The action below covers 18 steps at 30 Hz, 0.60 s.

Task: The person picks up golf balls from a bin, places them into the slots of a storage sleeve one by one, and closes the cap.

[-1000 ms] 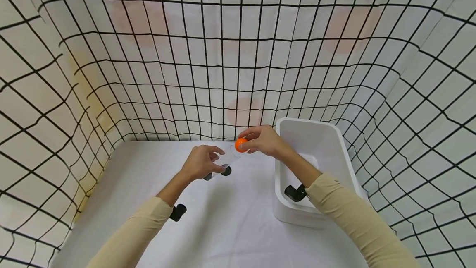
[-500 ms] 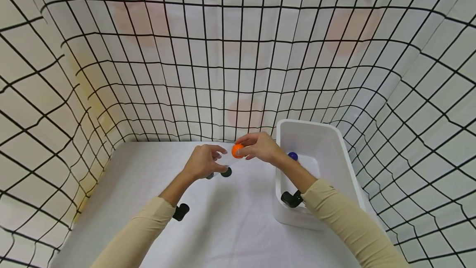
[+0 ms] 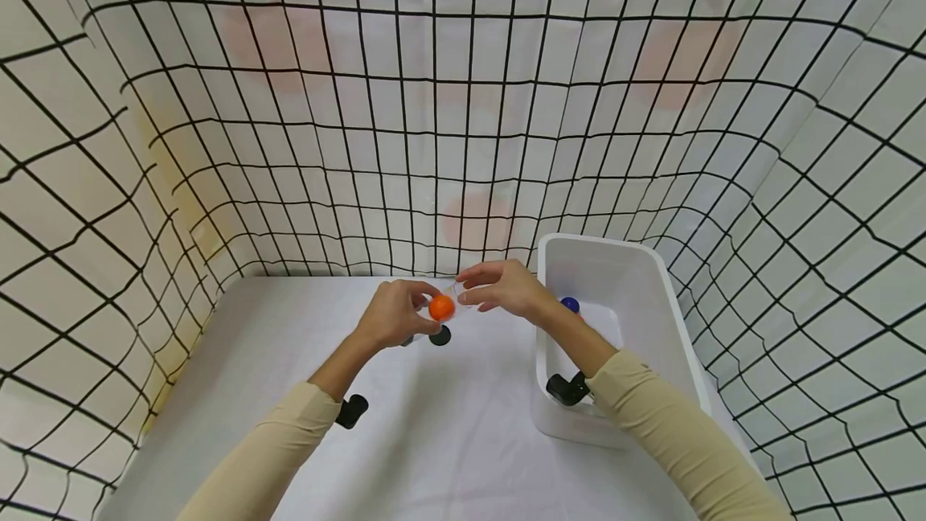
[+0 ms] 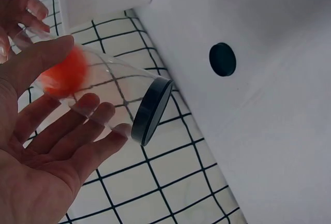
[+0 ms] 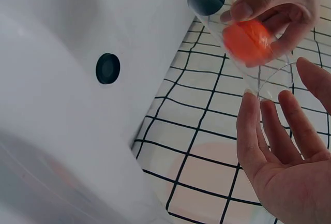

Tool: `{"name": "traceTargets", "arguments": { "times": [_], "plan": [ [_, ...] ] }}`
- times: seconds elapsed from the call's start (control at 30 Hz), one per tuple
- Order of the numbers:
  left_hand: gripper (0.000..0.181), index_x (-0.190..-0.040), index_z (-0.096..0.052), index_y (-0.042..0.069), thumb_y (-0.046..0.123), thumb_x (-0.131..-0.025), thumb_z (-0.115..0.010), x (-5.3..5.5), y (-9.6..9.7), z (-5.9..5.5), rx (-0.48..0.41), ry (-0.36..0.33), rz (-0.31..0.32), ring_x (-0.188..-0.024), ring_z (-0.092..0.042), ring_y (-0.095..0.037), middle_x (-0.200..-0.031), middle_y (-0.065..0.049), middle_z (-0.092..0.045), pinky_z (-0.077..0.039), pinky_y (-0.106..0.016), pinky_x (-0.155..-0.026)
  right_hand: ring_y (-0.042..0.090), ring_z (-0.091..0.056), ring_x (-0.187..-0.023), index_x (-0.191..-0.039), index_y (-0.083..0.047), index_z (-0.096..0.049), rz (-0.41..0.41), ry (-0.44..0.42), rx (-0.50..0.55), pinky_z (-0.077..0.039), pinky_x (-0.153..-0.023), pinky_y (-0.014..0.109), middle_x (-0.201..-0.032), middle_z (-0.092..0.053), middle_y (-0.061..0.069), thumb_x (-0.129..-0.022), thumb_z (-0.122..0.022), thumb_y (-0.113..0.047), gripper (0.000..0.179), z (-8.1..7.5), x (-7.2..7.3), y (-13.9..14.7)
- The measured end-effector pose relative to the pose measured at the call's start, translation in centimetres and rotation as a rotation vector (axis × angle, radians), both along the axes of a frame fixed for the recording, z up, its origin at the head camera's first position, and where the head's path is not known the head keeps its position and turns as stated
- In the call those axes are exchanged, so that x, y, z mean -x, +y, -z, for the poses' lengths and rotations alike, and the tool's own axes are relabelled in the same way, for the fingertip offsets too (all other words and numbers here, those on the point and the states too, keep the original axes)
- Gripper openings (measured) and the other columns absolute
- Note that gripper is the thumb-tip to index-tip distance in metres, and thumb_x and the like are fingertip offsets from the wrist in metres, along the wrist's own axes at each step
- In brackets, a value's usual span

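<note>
My left hand [image 3: 391, 314] holds a clear tube [image 4: 116, 74] tilted above the table, thumb on one side and fingers on the other. A dark cap [image 4: 151, 111] closes the tube's lower end. Inside the tube is an orange ball [image 3: 441, 308], blurred in both wrist views. My right hand [image 3: 506, 288] is at the tube's uncapped end, its fingers spread and extended around the clear rim [image 5: 274, 79]; some fingertips appear to touch it, and no ball is between them. A second dark cap [image 3: 440, 335] lies on the white table below the hands.
A white bin [image 3: 546, 328] stands to the right, under my right forearm, with a blue ball [image 3: 570, 305] in it; the forearm hides part of its inside. Black netting [image 3: 470, 131] rises behind the table and along both sides.
The orange ball has gone from my right fingers into the tube and slid left, toward my left hand. My right hand has come slightly down and left, and its fingers have let go of the ball.
</note>
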<state>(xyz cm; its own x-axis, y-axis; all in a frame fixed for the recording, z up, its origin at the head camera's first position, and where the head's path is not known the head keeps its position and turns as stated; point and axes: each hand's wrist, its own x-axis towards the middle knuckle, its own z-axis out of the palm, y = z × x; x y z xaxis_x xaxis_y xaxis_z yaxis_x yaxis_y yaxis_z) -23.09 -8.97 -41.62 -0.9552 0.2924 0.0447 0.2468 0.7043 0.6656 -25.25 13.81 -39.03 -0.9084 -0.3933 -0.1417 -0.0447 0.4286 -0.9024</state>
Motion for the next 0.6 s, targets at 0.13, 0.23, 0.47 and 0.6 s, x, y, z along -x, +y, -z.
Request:
{"name": "traceTargets", "arguments": {
  "times": [0.13,0.23,0.47,0.6],
  "plan": [
    [0.042,-0.115,-0.076,0.011,0.017,-0.075,-0.088,-0.1,0.0,0.0,-0.021,-0.017,-0.005,-0.081,-0.069,-0.021,-0.1,-0.012,-0.076,-0.058,-0.029,-0.063,0.023,-0.072,-0.106,-0.127,-0.013,-0.07,-0.006,-0.002,-0.009,-0.061,-0.086,0.038,-0.126,-0.071,0.008,-0.087,-0.081,-0.025,0.044,0.0,-0.1,0.2],
    [0.042,-0.114,-0.076,0.011,0.018,-0.075,-0.088,-0.2,-0.2,0.0,-0.025,-0.025,-0.006,-0.083,-0.07,-0.021,-0.102,-0.013,-0.076,-0.057,-0.028,-0.058,0.024,-0.072,-0.108,-0.129,-0.011,-0.069,-0.007,0.002,-0.005,-0.061,-0.087,0.039,-0.128,-0.07,0.01,-0.087,-0.081,-0.026,0.046,0.0,-0.1,0.7],
    [0.04,-0.113,-0.077,0.012,0.016,-0.074,-0.086,-0.3,-1.2,0.1,-0.001,0.036,-0.001,-0.092,-0.072,-0.022,-0.101,-0.011,-0.077,-0.059,-0.036,-0.076,0.025,-0.07,-0.111,-0.129,-0.008,-0.068,0.05,0.026,-0.006,-0.059,-0.091,0.041,-0.127,-0.071,0.013,-0.087,-0.081,-0.026,0.047,-0.6,0.5,3.7],
    [0.042,-0.115,-0.076,0.011,0.017,-0.075,-0.085,-0.5,-1.8,0.0,0.007,0.032,-0.006,-0.094,-0.072,-0.023,-0.103,-0.012,-0.077,-0.06,-0.037,-0.077,0.027,-0.07,-0.113,-0.129,-0.008,-0.067,0.111,0.022,-0.054,-0.058,-0.094,0.042,-0.131,-0.068,0.016,-0.087,-0.08,-0.028,0.048,-1.2,0.8,6.0]
  ]
}}
